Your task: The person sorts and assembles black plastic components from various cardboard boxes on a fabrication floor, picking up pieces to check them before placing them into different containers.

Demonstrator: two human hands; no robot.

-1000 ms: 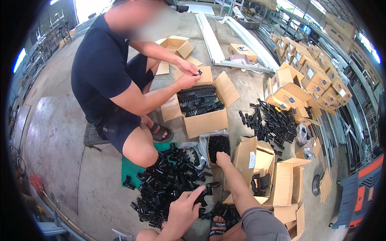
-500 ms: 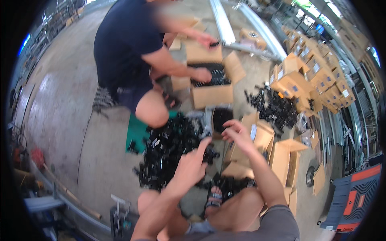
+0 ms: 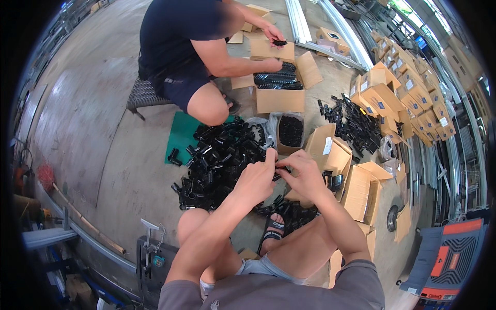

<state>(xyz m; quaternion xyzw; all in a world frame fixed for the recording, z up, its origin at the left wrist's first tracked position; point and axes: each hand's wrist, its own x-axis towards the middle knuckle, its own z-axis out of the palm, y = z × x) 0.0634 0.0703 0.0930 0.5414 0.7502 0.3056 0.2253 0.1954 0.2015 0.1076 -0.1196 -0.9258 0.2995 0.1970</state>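
Observation:
In front of my knees, my left hand [image 3: 256, 180] is closed, its thumb side up, around a black part that is mostly covered by the fingers. My right hand [image 3: 302, 174] meets it from the right, thumb and fingertips pinched against the same spot; whatever small thing they pinch is hidden. Beneath and to the left of my hands spreads a heap of black pipe fittings [image 3: 212, 168], partly on a green mat [image 3: 178, 135]. Just beyond my hands stands an open carton of small black pieces [image 3: 290, 130].
Opposite me a seated person [image 3: 181, 46] handles black parts over an open carton [image 3: 280, 100]. Another black pile [image 3: 354, 121] lies to the right, before stacked cartons [image 3: 413, 98]. Open cartons [image 3: 361, 196] stand by my right arm; a grey-orange case [image 3: 447, 258] is at the lower right.
My right hand has come down and left from above the small carton to meet my left hand. The view has shifted, so the scene sits higher in the picture.

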